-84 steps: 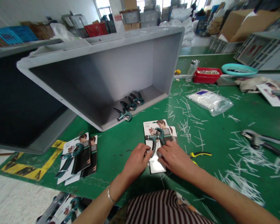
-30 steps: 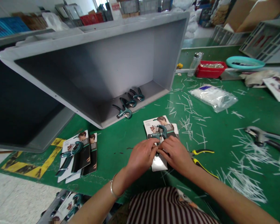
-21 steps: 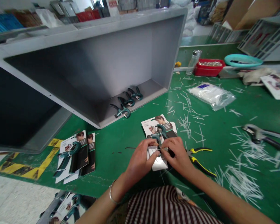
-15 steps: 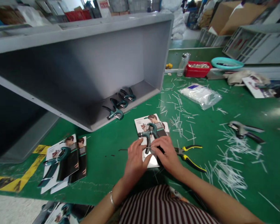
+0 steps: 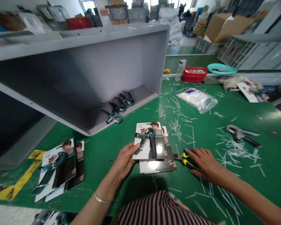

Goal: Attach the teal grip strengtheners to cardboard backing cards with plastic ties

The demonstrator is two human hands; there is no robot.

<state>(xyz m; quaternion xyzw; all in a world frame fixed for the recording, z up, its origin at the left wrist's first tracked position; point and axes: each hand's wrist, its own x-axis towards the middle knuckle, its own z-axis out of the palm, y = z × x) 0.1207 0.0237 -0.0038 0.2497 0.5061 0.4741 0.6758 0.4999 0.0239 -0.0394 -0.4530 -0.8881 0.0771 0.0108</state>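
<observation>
Left hand [image 5: 124, 159]: you grasp the card [image 5: 161, 147].
Right hand [image 5: 204, 162]: at the pliers [image 5: 184, 161], grip unclear.
Pliers: pickup seems your step; next calls for firm grip.

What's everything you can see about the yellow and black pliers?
The pliers lie on the green table, dark, metallic-looking jaws pointing left toward the lower backing card; whether they touch it isn't clear. Their yellow and black handles look plastic and stand apart, ends hidden by the right hand over them.
</observation>
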